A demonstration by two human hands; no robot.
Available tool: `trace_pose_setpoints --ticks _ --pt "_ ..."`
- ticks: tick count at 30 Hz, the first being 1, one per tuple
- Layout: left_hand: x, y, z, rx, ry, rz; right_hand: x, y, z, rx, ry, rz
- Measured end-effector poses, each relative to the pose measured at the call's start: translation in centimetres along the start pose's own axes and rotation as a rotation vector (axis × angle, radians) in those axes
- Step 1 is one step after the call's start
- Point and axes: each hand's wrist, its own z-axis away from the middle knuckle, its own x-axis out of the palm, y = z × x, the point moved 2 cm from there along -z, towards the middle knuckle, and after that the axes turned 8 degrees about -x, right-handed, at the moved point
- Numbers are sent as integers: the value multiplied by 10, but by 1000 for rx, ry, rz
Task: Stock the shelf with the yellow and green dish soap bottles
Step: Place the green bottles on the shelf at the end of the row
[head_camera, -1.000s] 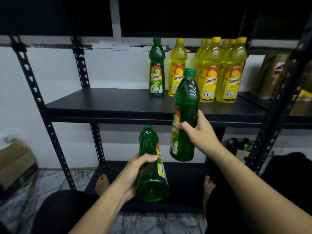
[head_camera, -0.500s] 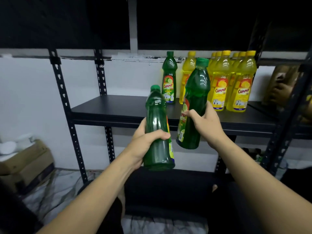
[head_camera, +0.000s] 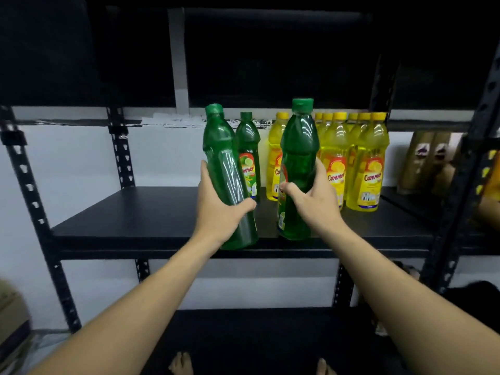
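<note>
My left hand (head_camera: 216, 209) grips a green dish soap bottle (head_camera: 224, 163), tilted a little left, its base at the front edge of the black shelf (head_camera: 135, 212). My right hand (head_camera: 311, 196) holds a second green bottle (head_camera: 299, 147) upright, its base low over the shelf near the front. Behind them on the shelf stands one more green bottle (head_camera: 247, 147) against the wall. Right of it are several yellow bottles (head_camera: 365, 163) with red and yellow labels.
Black perforated uprights (head_camera: 27, 185) frame the rack, one at the right (head_camera: 460, 198). A lower black shelf (head_camera: 257, 339) lies beneath my arms. Brown pouches (head_camera: 430, 163) stand on the neighbouring shelf at the right. A cardboard box (head_camera: 10, 318) sits at the lower left.
Both hands have risen and moved forward with their green bottles, from below the shelf edge to over its front. The left bottle went from lying tilted to nearly upright.
</note>
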Motion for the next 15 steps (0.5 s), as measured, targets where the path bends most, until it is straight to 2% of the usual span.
trace_pose_setpoints --ticks 2,5,9,11,15 --pt "12 -13 -17 -73 -26 -14 10 22 -12 34 1 -10" --pt "32 -27 -35 -168 -85 116 23 49 -30 70 38 -13" --pt "55 -34 -49 -124 -94 251 38 72 -45 17 24 -11" --pt "58 -37 -59 -53 -78 193 43 82 -52 13 24 -27" --pt "56 -49 -80 76 -3 -66 48 94 -66 -7 17 -38"
